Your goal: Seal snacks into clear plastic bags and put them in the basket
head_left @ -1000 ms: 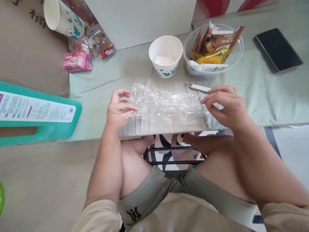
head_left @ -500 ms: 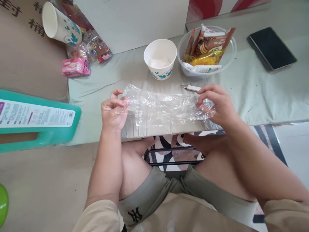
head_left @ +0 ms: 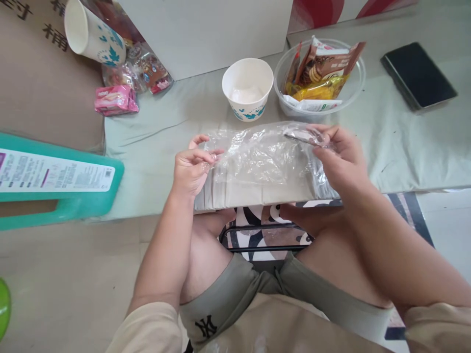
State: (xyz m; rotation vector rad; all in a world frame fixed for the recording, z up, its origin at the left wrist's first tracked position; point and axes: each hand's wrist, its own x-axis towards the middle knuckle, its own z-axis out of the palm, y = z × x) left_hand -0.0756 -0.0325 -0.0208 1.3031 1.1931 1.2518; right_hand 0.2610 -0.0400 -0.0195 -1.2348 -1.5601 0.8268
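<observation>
A crinkled sheet of clear plastic wrap is stretched between both hands above the front edge of a low surface covered in pale green cloth. My left hand pinches its left end with thumb and fingers closed. My right hand grips its right end, fingers curled around the film. A small white tool lies under the film by my right fingers. Behind the wrap stands a white paper bowl with blue leaf print.
A clear plastic bowl full of snack packets stands at the back right, a dark phone further right. A tipped paper cup, a pink packet and wrapped sweets lie back left. A teal stool lies at left.
Both hands have lifted the plastic wrap off the cloth and shifted it up and to the right; it now covers the white tool.
</observation>
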